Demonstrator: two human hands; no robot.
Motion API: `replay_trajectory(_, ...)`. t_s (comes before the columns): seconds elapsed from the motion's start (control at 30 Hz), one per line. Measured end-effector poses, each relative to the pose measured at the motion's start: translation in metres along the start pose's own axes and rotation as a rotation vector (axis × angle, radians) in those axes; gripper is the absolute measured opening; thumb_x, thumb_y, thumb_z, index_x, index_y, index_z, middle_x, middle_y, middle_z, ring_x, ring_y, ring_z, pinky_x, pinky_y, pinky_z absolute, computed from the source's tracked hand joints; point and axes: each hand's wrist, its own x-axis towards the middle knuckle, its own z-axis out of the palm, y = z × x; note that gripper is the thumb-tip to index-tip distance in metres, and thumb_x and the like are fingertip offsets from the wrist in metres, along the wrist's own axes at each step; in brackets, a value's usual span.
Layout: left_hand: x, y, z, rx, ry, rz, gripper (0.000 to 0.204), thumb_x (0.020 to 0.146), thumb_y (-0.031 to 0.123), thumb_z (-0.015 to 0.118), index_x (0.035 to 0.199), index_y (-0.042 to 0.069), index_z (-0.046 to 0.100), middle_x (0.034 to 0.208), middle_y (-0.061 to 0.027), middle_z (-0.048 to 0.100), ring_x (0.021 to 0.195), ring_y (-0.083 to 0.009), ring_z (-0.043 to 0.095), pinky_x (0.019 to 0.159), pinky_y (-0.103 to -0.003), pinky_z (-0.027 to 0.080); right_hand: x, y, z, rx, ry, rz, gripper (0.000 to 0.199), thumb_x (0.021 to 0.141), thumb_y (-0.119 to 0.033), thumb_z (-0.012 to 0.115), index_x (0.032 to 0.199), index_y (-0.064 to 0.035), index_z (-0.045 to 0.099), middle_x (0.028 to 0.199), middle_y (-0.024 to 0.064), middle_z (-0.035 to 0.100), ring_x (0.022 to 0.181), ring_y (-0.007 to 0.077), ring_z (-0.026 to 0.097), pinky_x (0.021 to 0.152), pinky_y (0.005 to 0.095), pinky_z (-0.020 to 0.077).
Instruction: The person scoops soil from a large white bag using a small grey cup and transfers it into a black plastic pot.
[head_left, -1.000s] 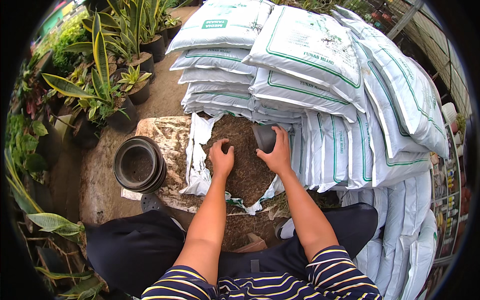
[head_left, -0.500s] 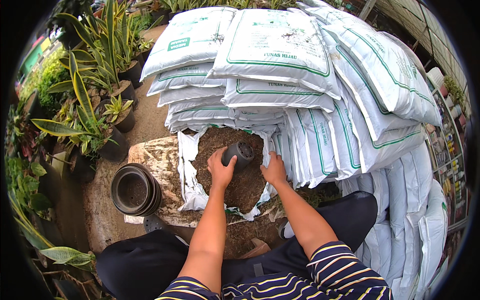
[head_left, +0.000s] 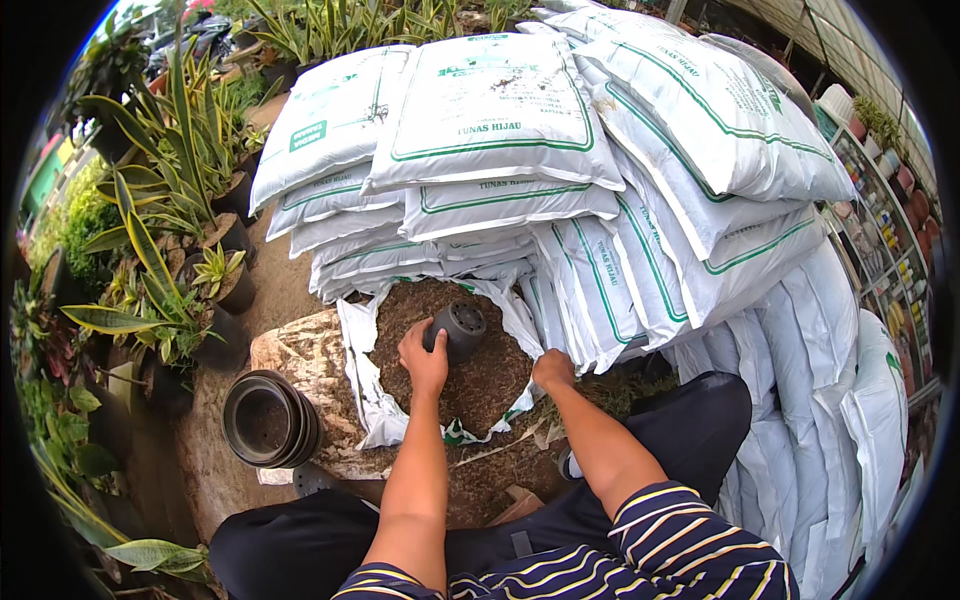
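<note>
Before stacked sacks (head_left: 495, 115), the left hand (head_left: 424, 355) grips one pot (head_left: 461, 331), right hand (head_left: 553, 370), hold unclear, beside one open bag (head_left: 359, 352).

Lighting: bright, diffuse daylight; shadows were soft. White sacks (head_left: 500, 110), far centre: pale glare on upper faces. Shelving (head_left: 882, 250), right: bowed by fisheye distortion. Foliage (head_left: 88, 222), far left: looked soft. Corners were black.

The perforated nursery pot (head_left: 466, 333) is showing matt plastic; surrounding soil (head_left: 468, 398) is looking rough and granular. At 12 o'clock, filled sacks (head_left: 492, 112) are presenting smooth, slightly glossy plastic.
</note>
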Motion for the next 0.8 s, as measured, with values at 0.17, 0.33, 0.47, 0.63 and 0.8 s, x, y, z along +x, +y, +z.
replay_trajectory(0.17, -0.001, 0.002, 0.006, 0.017, -0.006, 0.014, 0.039, 0.095, 0.026, 0.071, 0.132, 0.012, 0.069, 0.137, -0.0127, 0.064, 0.139, -0.0354, 0.045, 0.119, -0.049, 0.031, 0.007, -0.007, -0.007, -0.037, 0.092, -0.149, 0.029, 0.093, -0.024, 0.069, 0.107, 0.0005, 0.075, 0.112, 0.0273, 0.074, 0.107, 0.0443, 0.071, 0.092, 0.0521, 0.0578)
replay_trajectory(0.33, -0.002, -0.002, 0.005, 0.029, -0.035, 0.024, 0.037, 0.095, 0.023, 0.071, 0.130, 0.012, 0.070, 0.137, -0.0114, 0.064, 0.139, -0.0336, 0.045, 0.119, -0.050, 0.028, -0.012, -0.067, -0.033, 0.249, 0.144, -0.649, 0.053, 0.092, -0.023, 0.072, 0.138, -0.0046, 0.052, 0.132, 0.0263, 0.060, 0.121, 0.0419, 0.061, 0.101, 0.0520, 0.0521)
replay_trajectory(0.47, -0.001, -0.004, 0.005, 0.057, -0.088, 0.024, 0.035, 0.094, 0.021, 0.071, 0.129, 0.012, 0.072, 0.137, -0.0113, 0.065, 0.138, -0.0330, 0.045, 0.118, -0.051, 0.027, -0.033, -0.099, -0.027, 0.121, 0.135, -0.834, 0.078, 0.088, -0.029, 0.079, 0.153, -0.0100, 0.040, 0.149, 0.0243, 0.046, 0.135, 0.0418, 0.048, 0.110, 0.0515, 0.0464)
replay_trajectory(0.63, -0.002, -0.003, -0.001, 0.007, -0.088, 0.001, 0.032, 0.094, 0.016, 0.070, 0.124, 0.010, 0.075, 0.131, -0.0149, 0.068, 0.132, -0.0344, 0.055, 0.116, -0.047, 0.037, -0.036, -0.090, 0.005, -0.093, -0.004, -0.674, 0.100, 0.084, -0.039, 0.084, 0.161, -0.0091, 0.029, 0.158, 0.0247, 0.036, 0.140, 0.0422, 0.044, 0.114, 0.0506, 0.0432)
replay_trajectory(0.8, 0.000, -0.010, -0.014, 0.016, -0.002, -0.008, 0.031, 0.091, 0.008, 0.067, 0.121, 0.006, 0.076, 0.128, -0.0173, 0.070, 0.129, -0.0345, 0.060, 0.113, -0.045, 0.043, -0.047, -0.102, 0.017, -0.105, 0.198, -0.715, 0.103, 0.083, -0.039, 0.084, 0.163, -0.0084, 0.027, 0.159, 0.0272, 0.034, 0.141, 0.0438, 0.042, 0.115, 0.0490, 0.0412)
